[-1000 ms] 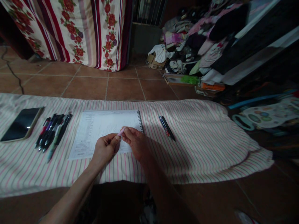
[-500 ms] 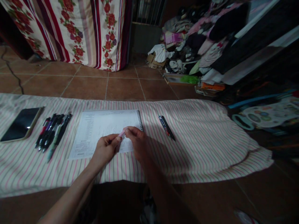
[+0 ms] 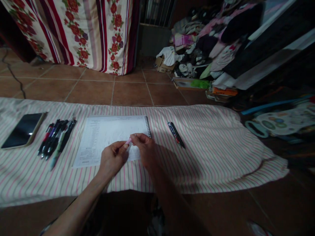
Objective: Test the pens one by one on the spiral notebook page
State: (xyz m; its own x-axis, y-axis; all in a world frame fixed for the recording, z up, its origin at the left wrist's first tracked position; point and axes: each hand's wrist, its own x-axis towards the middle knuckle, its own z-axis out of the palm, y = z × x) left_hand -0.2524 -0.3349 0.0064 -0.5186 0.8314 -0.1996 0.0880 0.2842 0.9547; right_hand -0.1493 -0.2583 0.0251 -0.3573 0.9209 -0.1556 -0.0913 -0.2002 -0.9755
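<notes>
Over the spiral notebook [image 3: 123,123], my left hand [image 3: 113,157] is closed with a small pink pen-like piece [image 3: 128,141] pinched between thumb and fingers. My right hand [image 3: 144,146] is closed too, its fingertips pinching the same piece at its right end. Most of the piece is hidden by the fingers, so its exact kind cannot be made out. Faint marks and printed lines show on the notebook page. Right of the notebook lie two pens [image 3: 176,135] side by side. A row of several pens [image 3: 55,141] lies to its left.
A phone [image 3: 22,129] rests at the left on the striped cloth [image 3: 211,147]. Behind are a tiled floor [image 3: 93,90], a flowered curtain [image 3: 86,36] and a heap of clothes [image 3: 204,46]. A patterned plastic item [image 3: 283,121] stands at the right.
The hands stay almost in place over the notebook, still pinching the pink piece. Less of it shows between the fingertips now. The camera has shifted very slightly.
</notes>
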